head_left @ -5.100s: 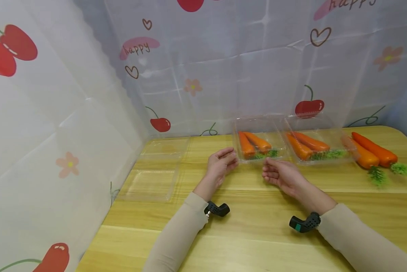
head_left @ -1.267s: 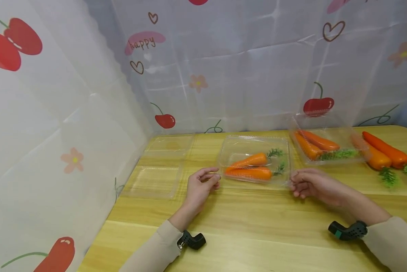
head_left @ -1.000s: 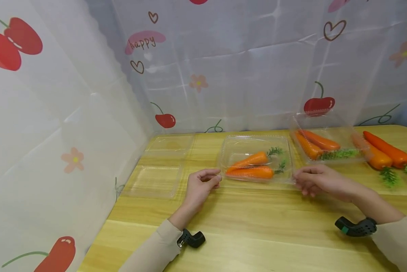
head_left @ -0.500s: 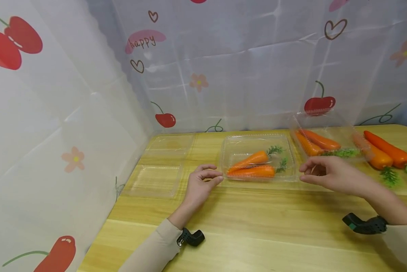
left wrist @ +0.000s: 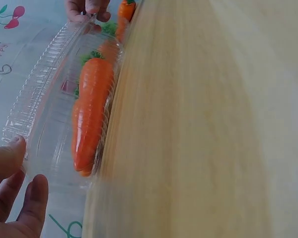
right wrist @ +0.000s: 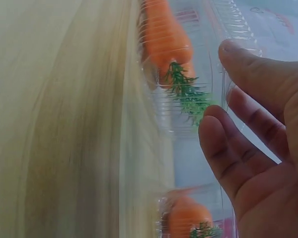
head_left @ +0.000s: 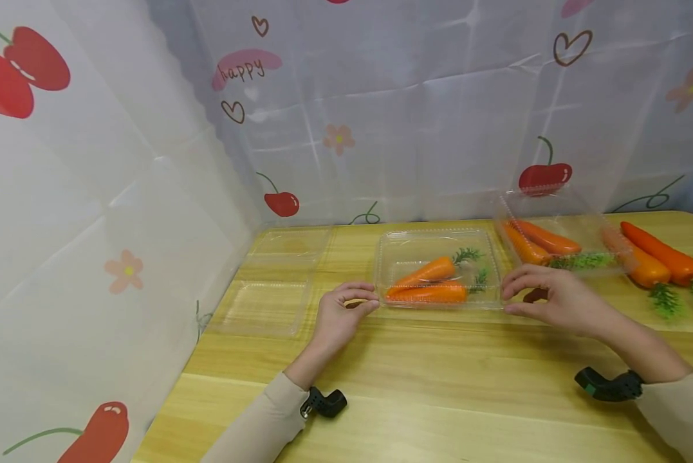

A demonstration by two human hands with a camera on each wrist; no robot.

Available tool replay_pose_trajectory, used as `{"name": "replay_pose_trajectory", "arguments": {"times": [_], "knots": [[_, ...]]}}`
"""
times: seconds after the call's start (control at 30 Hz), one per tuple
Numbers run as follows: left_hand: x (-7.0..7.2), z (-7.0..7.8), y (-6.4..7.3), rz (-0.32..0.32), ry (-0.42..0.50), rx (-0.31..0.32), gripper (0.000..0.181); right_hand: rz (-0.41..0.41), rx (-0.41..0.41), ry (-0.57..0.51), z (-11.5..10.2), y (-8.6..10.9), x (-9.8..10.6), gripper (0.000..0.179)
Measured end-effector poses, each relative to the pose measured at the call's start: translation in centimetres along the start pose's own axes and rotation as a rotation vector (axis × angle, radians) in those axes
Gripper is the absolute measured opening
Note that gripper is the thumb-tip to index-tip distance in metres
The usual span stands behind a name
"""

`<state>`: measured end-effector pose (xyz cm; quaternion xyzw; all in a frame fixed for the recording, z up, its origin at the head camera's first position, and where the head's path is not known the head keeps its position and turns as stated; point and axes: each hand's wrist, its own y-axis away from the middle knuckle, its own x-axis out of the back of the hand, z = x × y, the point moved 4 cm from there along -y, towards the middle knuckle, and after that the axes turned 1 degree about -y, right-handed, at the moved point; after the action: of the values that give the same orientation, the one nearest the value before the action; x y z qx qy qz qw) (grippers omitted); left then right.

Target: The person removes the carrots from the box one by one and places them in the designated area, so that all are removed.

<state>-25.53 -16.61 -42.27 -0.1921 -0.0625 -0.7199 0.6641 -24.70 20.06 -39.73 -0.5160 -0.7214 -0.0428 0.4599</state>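
Observation:
A clear plastic clamshell box (head_left: 439, 242) with two carrots (head_left: 433, 293) in it sits near the middle of the table. The carrots lie side by side, their green tops toward the right. My left hand (head_left: 344, 313) pinches the box's front left corner; in the left wrist view its thumb (left wrist: 9, 157) is at the ridged rim. At the front right corner, my right hand (head_left: 557, 299) holds the rim between thumb and fingers. In the right wrist view, its fingers (right wrist: 236, 153) are spread below the thumb.
Another clear box (head_left: 560, 206) with two carrots stands behind the right hand. Two loose carrots (head_left: 661, 254) lie at the far right. An open clear container (head_left: 265, 305) lies flat at the left, by the cherry-print wall covering (head_left: 166, 212).
Since the oldest frame, the carrot box has come nearer and turned, so its carrots lie crosswise. My right hand let go of the right corner, lifted slightly, then returned to it.

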Motion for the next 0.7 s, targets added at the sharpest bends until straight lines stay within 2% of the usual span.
{"name": "replay_pose_trajectory", "arguments": {"times": [0.27,0.53,0.7], "knots": [[-0.1,0.8,0.1,0.008,-0.183,-0.128,0.007,0.028,0.007,-0.005,-0.3,0.0,-0.2,0.022],[-0.3,1.3,0.3,0.004,-0.277,-0.16,0.009,0.116,0.103,0.067,-0.8,-0.2,-0.2,0.034],[-0.3,1.8,0.5,0.01,-0.348,-0.185,0.01,0.122,0.101,0.087,-0.7,-0.1,-0.3,0.031]]}}
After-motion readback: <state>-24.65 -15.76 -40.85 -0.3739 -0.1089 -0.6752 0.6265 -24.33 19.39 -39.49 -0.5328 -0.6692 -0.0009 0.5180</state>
